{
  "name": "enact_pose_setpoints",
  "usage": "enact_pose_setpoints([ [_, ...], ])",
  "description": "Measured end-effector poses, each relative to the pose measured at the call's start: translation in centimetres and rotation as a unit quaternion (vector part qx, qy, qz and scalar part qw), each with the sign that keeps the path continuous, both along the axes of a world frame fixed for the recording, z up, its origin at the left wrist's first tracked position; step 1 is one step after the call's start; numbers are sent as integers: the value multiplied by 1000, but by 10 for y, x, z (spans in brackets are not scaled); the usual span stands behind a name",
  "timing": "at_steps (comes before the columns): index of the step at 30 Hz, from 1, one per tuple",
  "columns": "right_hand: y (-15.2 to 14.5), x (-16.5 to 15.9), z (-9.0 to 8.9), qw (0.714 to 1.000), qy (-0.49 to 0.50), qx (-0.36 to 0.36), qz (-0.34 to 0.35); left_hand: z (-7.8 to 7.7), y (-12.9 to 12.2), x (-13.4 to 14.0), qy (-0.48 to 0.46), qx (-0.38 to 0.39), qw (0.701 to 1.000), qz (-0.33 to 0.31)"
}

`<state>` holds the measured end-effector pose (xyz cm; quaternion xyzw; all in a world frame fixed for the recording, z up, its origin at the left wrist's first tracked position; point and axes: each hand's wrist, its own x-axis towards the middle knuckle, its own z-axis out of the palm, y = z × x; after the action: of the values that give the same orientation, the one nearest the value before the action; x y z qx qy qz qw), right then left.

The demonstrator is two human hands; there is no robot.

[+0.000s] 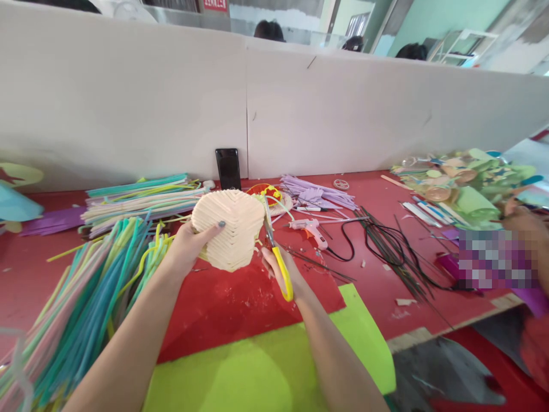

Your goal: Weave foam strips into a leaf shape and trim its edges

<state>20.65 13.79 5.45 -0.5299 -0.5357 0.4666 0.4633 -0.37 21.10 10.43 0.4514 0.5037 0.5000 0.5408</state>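
My left hand (pixel 193 243) grips a cream, leaf-shaped piece (pixel 229 226) made of ribbed pipe-cleaner rows that meet along a middle line. The thumb, with a dark nail, presses on its face. Yellow-handled scissors (pixel 282 273) are in my right hand (pixel 278 266), their blades pointing up along the piece's right edge. Small cream ends stick out at that edge near the blades. Whether the blades touch the piece I cannot tell. Below both hands lies a red sheet (pixel 240 309), sprinkled with tiny scraps.
Bundled coloured pipe cleaners (pixel 98 297) fill the left side. A black phone (pixel 228 169) leans on the white partition (pixel 321 114). A pink glue gun (pixel 311 230) and its cord lie right of the scissors, beside dark wire stems (pixel 394 257). A co-worker's arm (pixel 532 234) reaches in at right.
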Motion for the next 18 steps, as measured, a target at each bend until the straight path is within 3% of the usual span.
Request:
enact_pose_setpoints([
  [18,-2,-1,6,999,-33,-1,-38,0,-1,1,24,-11,1000,-9],
])
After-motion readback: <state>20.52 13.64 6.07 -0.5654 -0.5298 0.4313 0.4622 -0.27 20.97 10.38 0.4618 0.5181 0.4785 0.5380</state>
